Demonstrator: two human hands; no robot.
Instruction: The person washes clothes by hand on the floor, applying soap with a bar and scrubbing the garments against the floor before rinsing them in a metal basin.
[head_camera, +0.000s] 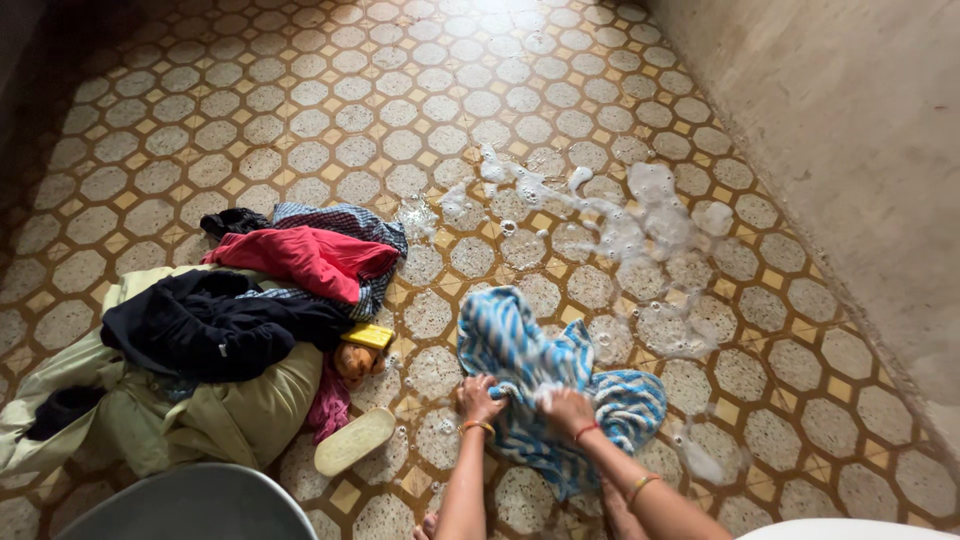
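Left hand (478, 398) and right hand (567, 408) both clutch the blue striped cloth (520, 350) on the floor (300, 100). Soap suds (640, 225) lie just beyond the cloth, a clothes pile (230, 320) just left.

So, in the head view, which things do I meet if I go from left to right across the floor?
Pale green cloth → dark navy garment → red garment → yellow soap bar → left hand → right hand, both on the blue-and-white striped cloth → soap foam → wall.
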